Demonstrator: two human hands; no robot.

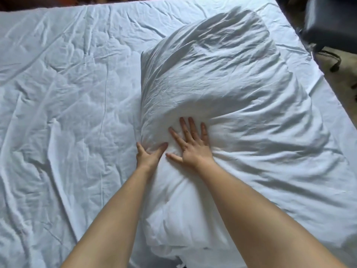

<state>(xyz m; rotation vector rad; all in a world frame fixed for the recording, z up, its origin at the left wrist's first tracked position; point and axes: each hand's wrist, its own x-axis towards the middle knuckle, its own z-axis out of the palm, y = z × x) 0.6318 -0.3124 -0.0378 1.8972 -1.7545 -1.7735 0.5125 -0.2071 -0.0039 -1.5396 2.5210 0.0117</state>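
Step in hand: flattening the plump white fabric pillow (222, 89), which lies right of centre on the crumpled white bed sheet (58, 93). The right hand (193, 147) presses flat, grip open. The left hand (147, 154) clasps the pillow's left edge. The next move probably calls for even outward smoothing.

1. The left hand (147, 156) has its fingers (138, 147) down the side of the plump white fabric pillow (222, 84), and their tips are out of sight.
2. The pillow's far end is blurred.
3. The black padded chair (332, 22) is cut off by the right edge.
4. The crumpled white bed sheet (67, 93) runs off the left and bottom edges.
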